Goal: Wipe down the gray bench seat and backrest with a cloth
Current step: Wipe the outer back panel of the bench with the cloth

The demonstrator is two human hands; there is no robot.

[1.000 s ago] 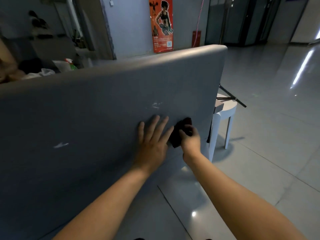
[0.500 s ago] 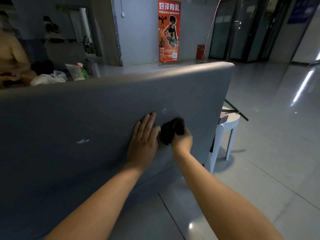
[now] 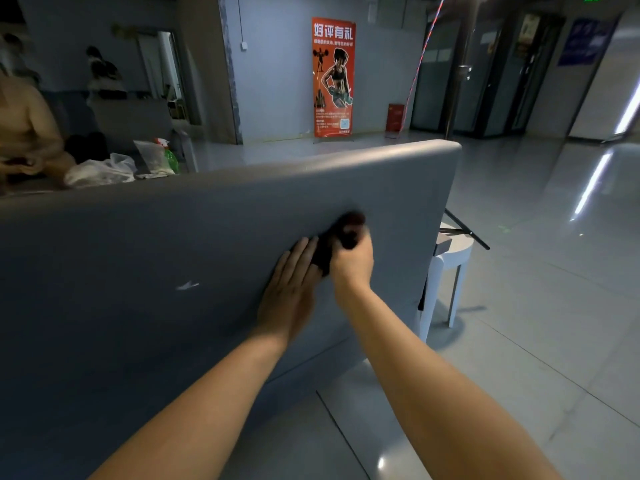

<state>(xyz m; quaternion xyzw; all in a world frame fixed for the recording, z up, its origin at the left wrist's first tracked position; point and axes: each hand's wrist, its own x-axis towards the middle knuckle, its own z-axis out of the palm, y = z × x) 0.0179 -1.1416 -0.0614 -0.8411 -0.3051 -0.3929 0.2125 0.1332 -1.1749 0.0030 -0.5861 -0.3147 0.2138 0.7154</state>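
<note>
The right hand (image 3: 351,263), gripping the cloth (image 3: 341,233), has rubbed up over the backrest (image 3: 138,254) scuff, with the left hand (image 3: 291,289) flat and bracing beside it — wiping is underway.

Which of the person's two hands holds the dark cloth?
The right hand: its fingers grip the dark cloth against the gray backrest. The left hand lies flat on the backrest beside it, fingers straight, holding nothing.
</note>
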